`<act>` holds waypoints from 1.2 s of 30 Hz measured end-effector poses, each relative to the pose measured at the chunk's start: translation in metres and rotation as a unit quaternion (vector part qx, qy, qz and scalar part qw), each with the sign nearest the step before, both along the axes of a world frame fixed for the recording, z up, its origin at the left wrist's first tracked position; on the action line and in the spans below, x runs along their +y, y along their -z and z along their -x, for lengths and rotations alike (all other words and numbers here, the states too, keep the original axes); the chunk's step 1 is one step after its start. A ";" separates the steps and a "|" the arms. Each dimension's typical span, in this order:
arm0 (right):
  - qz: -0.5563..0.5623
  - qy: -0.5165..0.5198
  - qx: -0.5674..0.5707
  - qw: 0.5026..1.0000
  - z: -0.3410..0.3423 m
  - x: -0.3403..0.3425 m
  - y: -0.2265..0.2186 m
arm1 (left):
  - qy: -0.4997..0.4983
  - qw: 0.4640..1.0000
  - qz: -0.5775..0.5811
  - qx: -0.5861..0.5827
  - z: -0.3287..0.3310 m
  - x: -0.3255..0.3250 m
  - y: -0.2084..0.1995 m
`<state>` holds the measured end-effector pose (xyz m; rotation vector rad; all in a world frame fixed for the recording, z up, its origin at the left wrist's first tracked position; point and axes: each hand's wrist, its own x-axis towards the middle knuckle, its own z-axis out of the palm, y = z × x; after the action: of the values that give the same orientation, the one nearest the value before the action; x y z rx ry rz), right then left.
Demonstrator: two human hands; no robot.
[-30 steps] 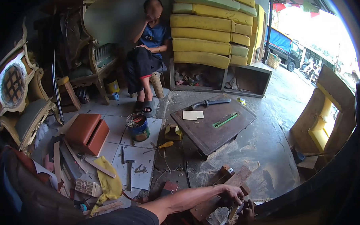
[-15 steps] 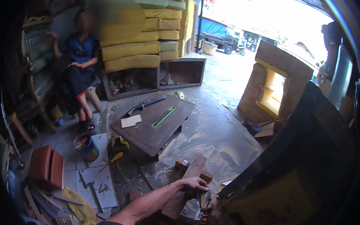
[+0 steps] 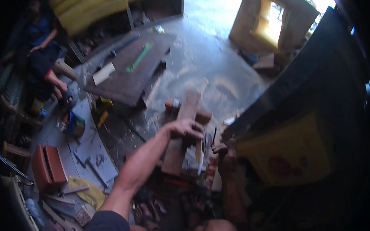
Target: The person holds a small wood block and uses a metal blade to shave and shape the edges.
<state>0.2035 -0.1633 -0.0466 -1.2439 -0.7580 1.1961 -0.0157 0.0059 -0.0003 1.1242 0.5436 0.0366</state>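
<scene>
My left hand (image 3: 187, 129) reaches over a long wooden plank (image 3: 187, 107), with its fingers closed at the upper end of a small, pale wood strip (image 3: 199, 149). That strip points down beside a greyish-white piece (image 3: 190, 158) near the plank's edge. My right hand (image 3: 221, 150) is just to the right, in shadow, its fingers curled. A thin dark rod (image 3: 214, 135) stands at its fingertips; blur hides whether the hand grips it. The plank lies across a reddish wooden block (image 3: 203, 116) on the floor.
A low dark table (image 3: 122, 83) bears a green strip (image 3: 140, 56) and a pale board (image 3: 104, 74). A hammer (image 3: 96, 171), a paint can (image 3: 74, 124) and a brown box (image 3: 48, 168) stand or lie left. A large dark panel (image 3: 298, 87) rises right. Someone sits at the far left.
My view has tilted downward, bringing my feet and right forearm into sight. My right hand now shows beside the strip; the left keeps its hold at the strip.
</scene>
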 end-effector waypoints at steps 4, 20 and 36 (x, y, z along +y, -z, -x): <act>0.104 0.152 0.064 0.981 0.016 0.010 0.010 | -0.024 0.999 0.031 -0.016 0.013 0.005 0.009; 0.223 -0.040 -0.162 0.960 0.019 -0.026 0.014 | -0.123 0.990 0.064 -0.035 0.007 0.005 0.022; 0.080 0.038 -0.008 0.996 0.022 0.000 0.010 | -0.118 0.989 0.058 -0.064 0.002 0.005 0.009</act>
<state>0.1817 -0.1633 -0.0571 -1.4039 -0.6304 1.2050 -0.0177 0.0113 -0.0098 0.9322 0.5546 0.2759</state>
